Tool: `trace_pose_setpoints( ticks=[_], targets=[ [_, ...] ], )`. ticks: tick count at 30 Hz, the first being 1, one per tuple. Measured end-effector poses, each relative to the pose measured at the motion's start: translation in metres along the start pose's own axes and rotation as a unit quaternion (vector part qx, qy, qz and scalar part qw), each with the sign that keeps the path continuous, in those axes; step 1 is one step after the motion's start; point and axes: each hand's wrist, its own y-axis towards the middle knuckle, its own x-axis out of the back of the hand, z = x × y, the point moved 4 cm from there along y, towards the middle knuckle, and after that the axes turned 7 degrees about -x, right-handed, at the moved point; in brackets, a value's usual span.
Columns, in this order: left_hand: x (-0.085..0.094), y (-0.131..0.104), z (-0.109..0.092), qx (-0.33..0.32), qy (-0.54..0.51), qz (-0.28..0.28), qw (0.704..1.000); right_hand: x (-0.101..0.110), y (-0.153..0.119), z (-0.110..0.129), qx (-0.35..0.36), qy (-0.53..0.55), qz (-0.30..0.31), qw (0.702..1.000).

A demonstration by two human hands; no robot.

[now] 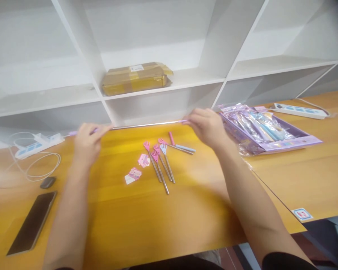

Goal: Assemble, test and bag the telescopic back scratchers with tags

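Note:
A thin metal rod (146, 125) stretches level between my hands above the back of the table. My left hand (88, 140) is closed on its purple handle, which sticks out to the left. At the rod's other end my right hand (204, 125) pinches a purple tip. Below lie several small hand-shaped pieces on metal rods, pink (154, 155) and light blue (163, 149). A pink tube (171, 138) and a light blue handle (185, 148) rest just behind them. Pink printed cards (135, 173) are to their left.
A purple box (291, 141) of plastic-wrapped items stands at the right. Power strips lie at the left (39, 146) and right (300, 110). A phone (32, 223) and a small dark case (47, 182) are at the left. A taped parcel (135, 78) sits on the shelf.

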Motion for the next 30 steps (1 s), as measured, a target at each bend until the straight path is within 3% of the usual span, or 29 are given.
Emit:
trace_pose_setpoints(
  ticks=[5,8,10,24,30],
  targets=[
    [0.026,-0.027,0.06,0.066,0.032,0.0,0.997,0.023,-0.019,-0.095,-0.115,0.005,-0.062,0.991],
    [0.022,-0.035,0.072,0.086,0.021,0.055,0.995,0.025,-0.037,-0.138,-0.154,0.024,-0.074,0.985],
    [0.017,-0.033,0.07,0.095,0.022,0.085,0.992,0.023,-0.044,-0.151,-0.166,0.024,-0.07,0.983],
    [0.017,-0.009,0.037,0.072,0.046,0.09,0.992,0.041,-0.045,-0.153,-0.25,-0.002,-0.128,0.96],
    [0.027,-0.012,0.043,0.077,0.047,0.057,0.994,0.054,-0.043,-0.142,-0.255,-0.006,-0.154,0.955]
  ],
)
